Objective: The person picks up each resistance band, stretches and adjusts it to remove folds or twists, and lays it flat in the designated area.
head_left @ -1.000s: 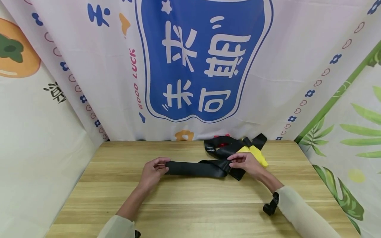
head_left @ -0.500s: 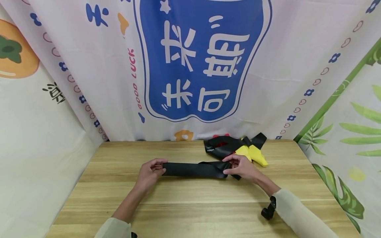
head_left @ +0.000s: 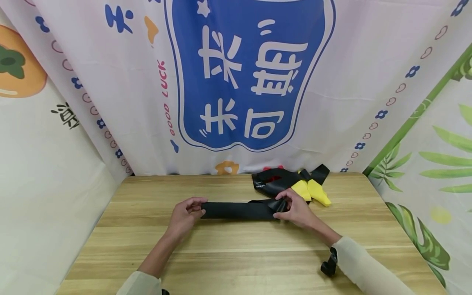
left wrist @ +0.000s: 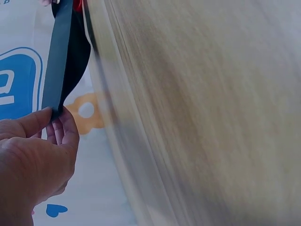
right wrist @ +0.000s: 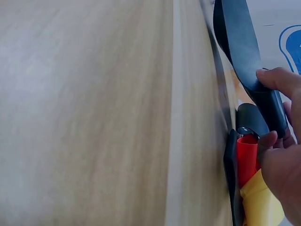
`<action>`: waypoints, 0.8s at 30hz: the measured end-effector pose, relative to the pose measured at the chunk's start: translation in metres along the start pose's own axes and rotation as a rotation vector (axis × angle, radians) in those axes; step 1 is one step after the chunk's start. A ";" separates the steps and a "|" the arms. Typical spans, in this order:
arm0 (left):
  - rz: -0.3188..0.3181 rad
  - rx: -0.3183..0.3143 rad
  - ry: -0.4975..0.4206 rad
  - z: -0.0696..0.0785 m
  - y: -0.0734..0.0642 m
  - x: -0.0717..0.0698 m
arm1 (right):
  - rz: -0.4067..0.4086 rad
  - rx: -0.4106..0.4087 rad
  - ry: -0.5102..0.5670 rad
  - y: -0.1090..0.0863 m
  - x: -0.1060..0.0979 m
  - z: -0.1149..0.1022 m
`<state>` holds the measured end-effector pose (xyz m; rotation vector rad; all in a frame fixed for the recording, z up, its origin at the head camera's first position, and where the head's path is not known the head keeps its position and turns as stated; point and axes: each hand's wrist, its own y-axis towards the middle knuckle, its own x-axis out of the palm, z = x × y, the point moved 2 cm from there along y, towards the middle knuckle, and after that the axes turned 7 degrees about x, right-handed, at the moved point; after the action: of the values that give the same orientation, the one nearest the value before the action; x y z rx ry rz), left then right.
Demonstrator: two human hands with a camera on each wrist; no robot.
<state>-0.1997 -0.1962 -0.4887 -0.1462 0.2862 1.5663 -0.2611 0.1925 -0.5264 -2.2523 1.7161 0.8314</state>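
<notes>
A flat black resistance band (head_left: 232, 210) stretches sideways between both hands over the wooden table. Its left end is pinched between thumb and fingers of my left hand (head_left: 186, 215). My right hand (head_left: 298, 209) grips the other end, where the band folds over itself. From the left wrist, the band (left wrist: 57, 61) shows two layers, the rear one bowing away from the front. In the right wrist view the band (right wrist: 242, 40) bends under my thumb, and a folded part lies between thumb and fingers.
Behind my right hand lies a heap of bands: a knotted black band (head_left: 274, 188), a yellow band (head_left: 318, 193) and a red band (right wrist: 246, 157). A printed curtain (head_left: 147, 159) hangs at the back edge of the wooden table (head_left: 236, 254).
My right hand has shifted slightly left along the black band and drawn in its loose end. The front strip looks straighter. My left hand moved slightly left and now stays about in place.
</notes>
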 end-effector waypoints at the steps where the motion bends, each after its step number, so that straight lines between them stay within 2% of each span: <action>1: 0.000 0.001 0.002 -0.001 0.000 0.000 | 0.005 -0.005 0.010 0.000 0.000 0.001; 4: 0.000 0.005 0.006 -0.002 0.001 0.000 | 0.007 0.001 0.060 -0.002 0.000 0.002; 11: 0.007 0.010 0.008 -0.003 0.000 -0.003 | -0.012 0.080 0.156 -0.004 -0.002 0.003; 20: 0.016 0.020 -0.004 -0.004 0.000 -0.004 | 0.003 0.090 0.155 -0.007 -0.005 0.003; 24: 0.019 0.011 -0.022 -0.004 0.001 -0.004 | 0.008 0.113 0.106 -0.010 -0.004 0.004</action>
<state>-0.2007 -0.2005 -0.4911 -0.1184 0.2797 1.5842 -0.2535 0.2006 -0.5293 -2.2519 1.7711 0.6102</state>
